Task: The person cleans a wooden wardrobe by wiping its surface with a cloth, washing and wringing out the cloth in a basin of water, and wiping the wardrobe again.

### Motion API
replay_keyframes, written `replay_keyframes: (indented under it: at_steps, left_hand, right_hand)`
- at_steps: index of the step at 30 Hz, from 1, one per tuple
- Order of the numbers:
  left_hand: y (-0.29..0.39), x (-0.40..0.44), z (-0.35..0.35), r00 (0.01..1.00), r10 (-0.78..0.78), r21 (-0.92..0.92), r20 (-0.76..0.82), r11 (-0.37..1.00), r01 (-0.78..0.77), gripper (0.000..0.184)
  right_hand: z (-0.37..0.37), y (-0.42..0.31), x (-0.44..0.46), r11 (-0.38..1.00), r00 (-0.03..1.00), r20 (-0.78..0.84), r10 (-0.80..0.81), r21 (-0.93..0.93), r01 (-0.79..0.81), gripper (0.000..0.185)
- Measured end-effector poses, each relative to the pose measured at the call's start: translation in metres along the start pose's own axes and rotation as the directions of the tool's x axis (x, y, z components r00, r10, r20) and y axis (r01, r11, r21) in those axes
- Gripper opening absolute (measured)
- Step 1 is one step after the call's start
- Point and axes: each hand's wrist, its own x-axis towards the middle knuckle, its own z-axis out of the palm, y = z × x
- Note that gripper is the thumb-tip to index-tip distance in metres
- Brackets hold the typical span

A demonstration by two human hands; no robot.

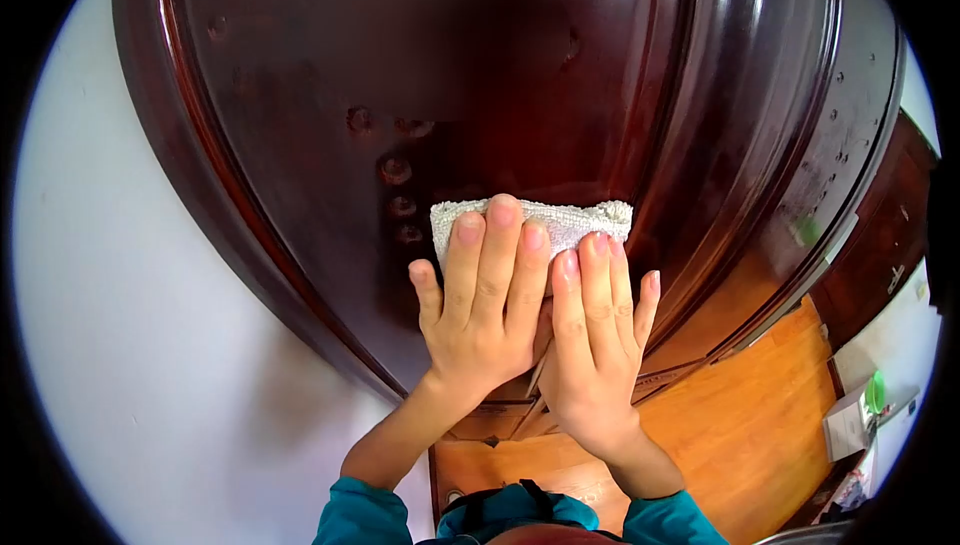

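Observation:
A folded white cloth (590, 217) with a towel-like weave lies against a glossy dark reddish-brown wooden panel (520, 160). My left hand (485, 310) rests flat on the cloth's left part, fingers stretched out and the little finger apart on the left. Beside it, my right hand (595, 330) lies flat with its fingertips on the right part of the cloth. Both hands are open and press on it rather than grip it. The thumbs are mostly hidden between the hands.
Raised moulding (690, 95) runs along the panel's right side. Several round marks or knobs (396, 169) show left of the cloth. A white wall (130, 295) borders the left. Wooden floor (720, 415) shows lower right, with a white box (848, 425) and a green container (876, 392) beyond.

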Motion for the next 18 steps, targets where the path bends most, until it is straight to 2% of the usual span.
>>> replay_keyframes:
  at_steps: [1,3,4,5,6,8,10,12,14,18]
  left_hand:
    - [0.0,0.0,0.002,0.999,0.001,-0.002,-0.053,1.0,-0.001,0.041]
    - [-0.001,0.0,0.0,0.999,0.013,0.035,-0.044,0.999,-0.011,0.043]
    - [0.0,0.001,-0.004,1.0,-0.005,0.014,0.012,1.0,0.005,0.044]
    - [0.002,0.002,-0.007,0.997,-0.021,-0.009,0.07,1.0,0.022,0.046]
    - [0.0,0.001,-0.006,0.997,-0.014,0.009,0.077,1.0,0.013,0.049]
    - [-0.001,0.004,-0.012,0.996,-0.017,-0.005,0.091,1.0,0.017,0.05]
    - [0.0,0.005,-0.008,0.997,-0.01,-0.015,0.072,1.0,0.011,0.051]
    - [-0.001,0.005,-0.009,0.995,-0.014,-0.007,0.096,1.0,0.015,0.052]
    - [0.0,0.005,-0.011,0.993,-0.019,-0.009,0.117,1.0,0.02,0.052]
    - [-0.002,0.006,-0.01,0.995,-0.011,-0.015,0.102,1.0,0.013,0.052]
  right_hand:
    - [-0.006,-0.001,-0.001,1.0,1.0,0.006,0.0,0.001,0.0,0.035]
    - [-0.029,-0.004,0.001,0.91,0.996,0.046,0.079,0.405,-0.091,0.035]
    - [-0.038,-0.007,0.003,0.807,0.996,-0.016,0.093,0.587,-0.066,0.032]
    - [-0.04,-0.001,0.001,0.675,0.995,-0.071,-0.066,0.731,0.097,0.042]
    - [-0.043,-0.007,0.003,0.433,0.994,-0.095,-0.049,0.895,0.107,0.038]
    - [-0.063,-0.026,0.009,0.147,0.998,-0.046,0.031,0.988,0.041,0.035]
    - [-0.071,-0.065,0.025,0.012,0.928,-0.132,0.348,0.991,0.136,0.023]
    - [-0.058,-0.091,0.049,-0.028,0.798,-0.28,0.533,0.937,0.348,0.013]
    - [-0.062,-0.088,0.044,0.004,0.825,-0.317,0.468,0.934,0.357,0.014]
    - [-0.086,-0.098,0.041,0.062,0.835,-0.209,0.509,0.976,0.207,0.017]
